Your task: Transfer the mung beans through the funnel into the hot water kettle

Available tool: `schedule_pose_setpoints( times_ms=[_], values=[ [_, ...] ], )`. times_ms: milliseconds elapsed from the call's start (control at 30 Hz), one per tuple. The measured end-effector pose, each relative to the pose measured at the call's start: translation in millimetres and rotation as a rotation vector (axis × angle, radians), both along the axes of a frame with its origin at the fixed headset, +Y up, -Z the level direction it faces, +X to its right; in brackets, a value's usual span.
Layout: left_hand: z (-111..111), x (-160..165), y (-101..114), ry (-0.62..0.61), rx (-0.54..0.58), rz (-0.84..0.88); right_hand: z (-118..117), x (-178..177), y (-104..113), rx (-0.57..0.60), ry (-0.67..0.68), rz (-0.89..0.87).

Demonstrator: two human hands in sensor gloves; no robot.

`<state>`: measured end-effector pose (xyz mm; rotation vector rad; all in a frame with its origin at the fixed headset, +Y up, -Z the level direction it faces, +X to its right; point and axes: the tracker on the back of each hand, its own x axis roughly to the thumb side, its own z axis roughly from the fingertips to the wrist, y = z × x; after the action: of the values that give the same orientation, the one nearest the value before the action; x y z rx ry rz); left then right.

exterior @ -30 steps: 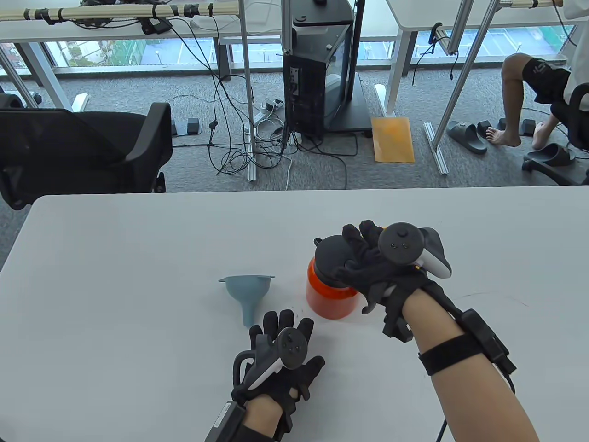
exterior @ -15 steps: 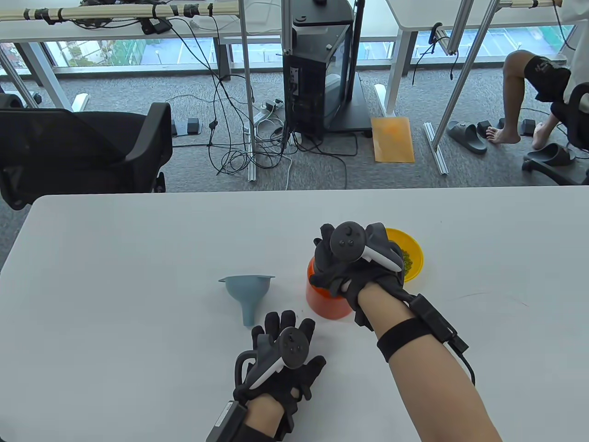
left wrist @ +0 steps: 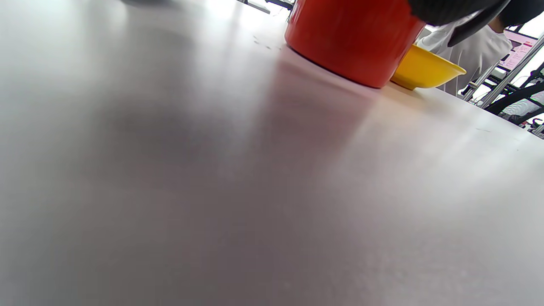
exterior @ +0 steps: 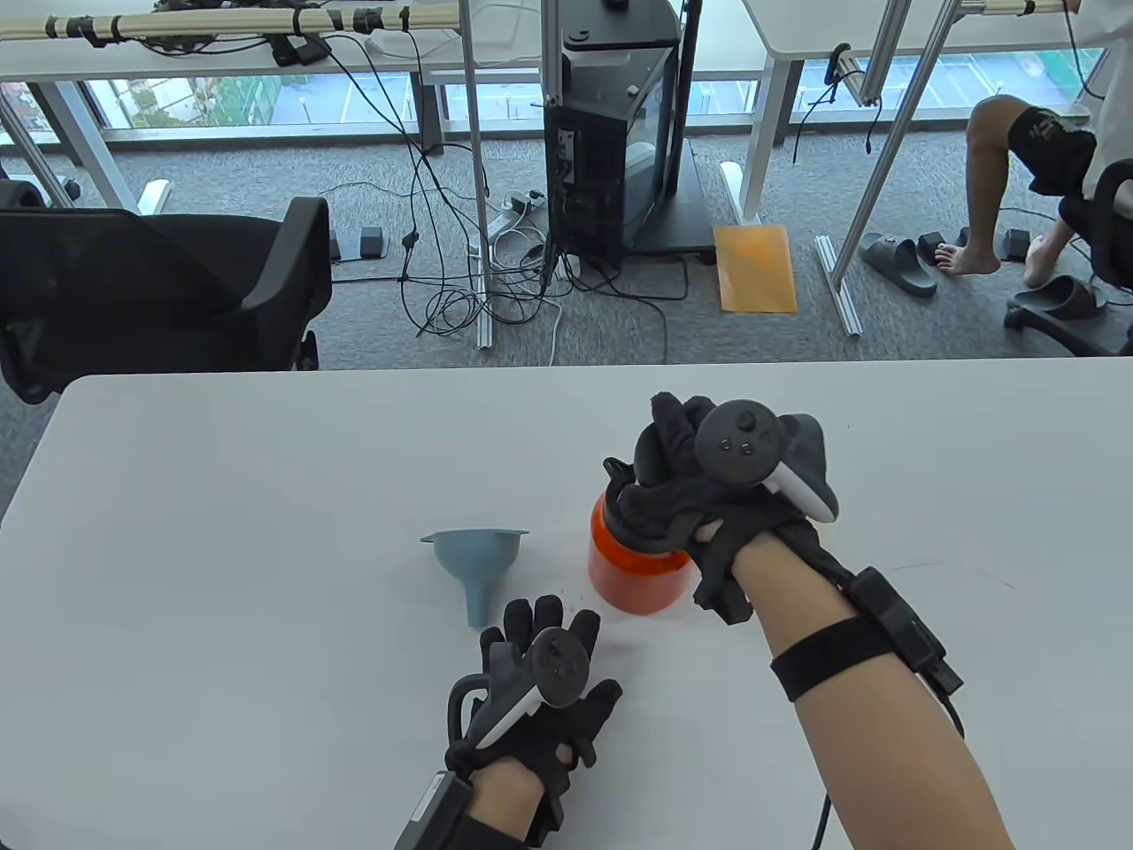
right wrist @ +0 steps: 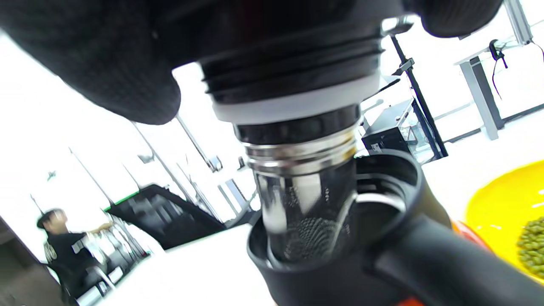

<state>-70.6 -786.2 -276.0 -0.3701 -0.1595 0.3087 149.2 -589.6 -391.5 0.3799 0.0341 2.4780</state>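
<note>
The orange kettle point(exterior: 633, 571) stands mid-table; its base shows in the left wrist view point(left wrist: 352, 38). My right hand point(exterior: 682, 469) grips its black lid from above. In the right wrist view the lid point(right wrist: 293, 72) is lifted, its metal mesh strainer point(right wrist: 306, 199) still partly inside the kettle's black neck point(right wrist: 340, 263). The grey-blue funnel point(exterior: 475, 553) lies on its side left of the kettle. My left hand point(exterior: 540, 646) rests flat and open on the table by the funnel's stem. The yellow bowl point(right wrist: 497, 208) with mung beans point(right wrist: 533, 246) sits behind the kettle, hidden by my right hand in the table view.
The white table point(exterior: 265, 531) stretches wide to the left and right of the objects. The yellow bowl also shows beside the kettle in the left wrist view point(left wrist: 425, 70). A black chair point(exterior: 159, 283) stands beyond the far left edge.
My right hand closed over the kettle lid, turned on it and has risen with it. The yellow bowl, visible half a second ago, is covered again. The left hand has stayed put.
</note>
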Motion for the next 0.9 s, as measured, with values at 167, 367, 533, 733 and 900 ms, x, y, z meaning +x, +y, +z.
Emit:
schedule_pose_setpoints(
  times_ms=[167, 367, 533, 733, 900],
  values=[
    [0, -1, 0, 0.004, 0.010, -0.011, 14, 44, 2, -0.037, 0.006, -0.327],
    [0, -3, 0, 0.012, 0.006, -0.016, 33, 90, -33, -0.206, -0.015, -0.752],
    [0, -3, 0, 0.017, 0.006, -0.014, 52, 121, -80, -0.309, -0.092, -0.968],
    [1, -3, 0, 0.014, -0.001, -0.015, 75, 153, -128, -0.364, -0.260, -1.069],
    [1, -2, 1, 0.007, -0.005, -0.023, 92, 165, -160, -0.439, -0.326, -1.017]
  ],
)
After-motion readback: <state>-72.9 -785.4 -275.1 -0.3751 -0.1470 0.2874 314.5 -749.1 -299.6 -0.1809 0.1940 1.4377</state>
